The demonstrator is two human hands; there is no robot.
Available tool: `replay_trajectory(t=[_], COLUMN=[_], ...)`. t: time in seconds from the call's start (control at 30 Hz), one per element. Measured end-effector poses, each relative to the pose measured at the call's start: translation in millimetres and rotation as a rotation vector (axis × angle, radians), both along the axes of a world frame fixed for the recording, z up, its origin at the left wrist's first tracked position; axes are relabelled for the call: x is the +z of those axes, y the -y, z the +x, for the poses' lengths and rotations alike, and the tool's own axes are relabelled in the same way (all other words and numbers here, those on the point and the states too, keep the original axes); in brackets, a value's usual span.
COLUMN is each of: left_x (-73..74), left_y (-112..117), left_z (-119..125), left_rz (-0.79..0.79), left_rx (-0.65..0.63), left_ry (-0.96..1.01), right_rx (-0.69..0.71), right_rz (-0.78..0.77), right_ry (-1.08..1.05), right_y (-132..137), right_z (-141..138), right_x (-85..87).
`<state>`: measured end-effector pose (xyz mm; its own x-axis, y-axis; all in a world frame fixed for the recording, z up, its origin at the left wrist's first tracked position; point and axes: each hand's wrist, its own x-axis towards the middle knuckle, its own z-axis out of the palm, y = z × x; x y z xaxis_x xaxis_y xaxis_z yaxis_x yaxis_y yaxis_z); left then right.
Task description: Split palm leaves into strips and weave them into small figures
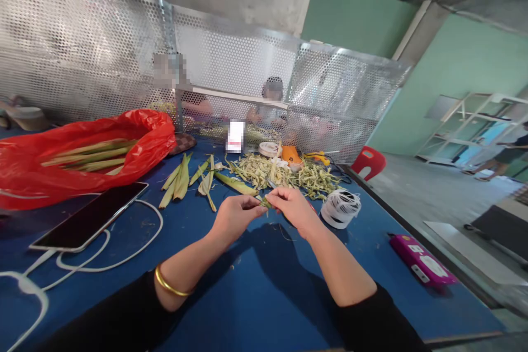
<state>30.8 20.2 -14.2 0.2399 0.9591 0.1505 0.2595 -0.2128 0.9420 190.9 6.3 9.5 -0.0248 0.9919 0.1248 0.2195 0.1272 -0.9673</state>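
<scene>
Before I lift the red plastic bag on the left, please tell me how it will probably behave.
The red bag will probably sag, since its plastic looks thin and wrinkled. The long leaves inside could slide out, as its mouth gapes open.

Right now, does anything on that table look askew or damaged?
Nothing looks clearly damaged. Slightly untidy: the white coil, just right of the right hand, looks loose and tangled on top, and the white cable sprawls in loops beside the tablet.
</scene>
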Motion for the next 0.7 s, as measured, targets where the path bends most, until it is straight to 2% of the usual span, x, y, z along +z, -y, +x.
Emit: replay_trajectory(t=[0.07, 0.13, 0.23, 0.3, 0.37, 0.47, 0.6, 0.7], left_x=[5.1, 11.6, 19.0, 19.1, 14.2, 0.6, -15.0, -16.7], left_y=[0, 0, -4, -7, -9, -10, -10, -9], left_z=[-1, -3, -7, -8, -8, -5, -2, -2], left_rz=[-0.037, -0.068, -0.118, -0.157, -0.194, -0.214, -0.024, 0.041], left_rx=[0.036, 0.135, 0.363, 0.440, 0.403, 0.216, 0.036, -0.009], left_ry=[0.069, 0.156, 0.221, 0.214, 0.189, 0.083, -0.117, -0.261], right_rx=[0.021, 0.012, -0.107, -0.198, -0.225, -0.155, 0.024, 0.121], right_rz=[-0.059, -0.096, -0.067, -0.017, 0.008, 0.006, 0.065, 0.117], right_ry=[-0.076, -0.122, -0.171, -0.172, -0.119, 0.053, 0.398, 0.630], right_y=[-4, -11, -25, -34, -38, -34, -19, -12], right_z=[2, 8, 27, 41, 47, 35, 6, -1], right_x=[-3.7, -7.6, -9.7, -8.8, -8.9, -14.8, -26.0, -28.0])
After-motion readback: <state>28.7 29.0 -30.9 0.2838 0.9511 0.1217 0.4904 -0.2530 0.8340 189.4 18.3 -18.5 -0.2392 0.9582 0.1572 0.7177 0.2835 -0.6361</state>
